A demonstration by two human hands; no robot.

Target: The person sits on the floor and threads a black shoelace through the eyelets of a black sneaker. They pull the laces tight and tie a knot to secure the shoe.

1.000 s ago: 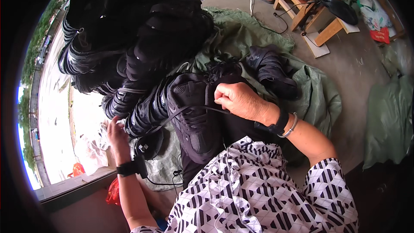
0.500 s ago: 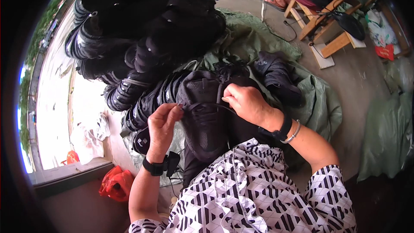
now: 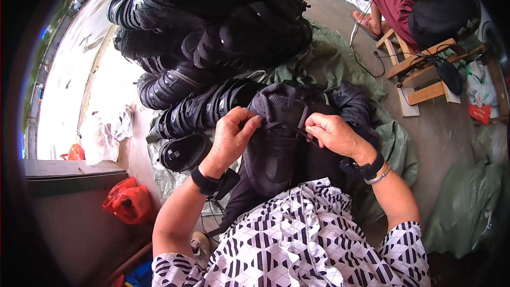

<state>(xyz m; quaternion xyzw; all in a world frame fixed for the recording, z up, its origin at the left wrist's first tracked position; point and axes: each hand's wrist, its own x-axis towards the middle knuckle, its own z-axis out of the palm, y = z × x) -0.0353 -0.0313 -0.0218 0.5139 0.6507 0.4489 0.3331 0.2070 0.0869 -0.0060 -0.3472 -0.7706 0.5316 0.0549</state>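
Note:
A black sneaker (image 3: 273, 154) lies on my lap, its toe toward my body and its padded tongue (image 3: 284, 104) standing up at the far end. A dark shoelace (image 3: 284, 127) crosses the shoe below the tongue. My left hand (image 3: 234, 137) is closed in a pinch on the lace at the shoe's left eyelet edge. On the other side, my right hand (image 3: 338, 137) pinches the lace between thumb and fingertips, and a short dark length shows below them. Black on black hides the lace's exact path.
Black shoes (image 3: 212, 32) are heaped at the far left, with a nested row (image 3: 207, 107) nearer me. Green sheeting (image 3: 393, 143) lies under them. A red plastic bag (image 3: 127, 200) sits at left. At the far right, a person (image 3: 393, 10) sits by a wooden stool (image 3: 425, 74).
My view has shifted, so the scene sits farther right. My right hand has come down lower beside the shoe, and the lace no longer arches out to it. My left hand remains at the left edge.

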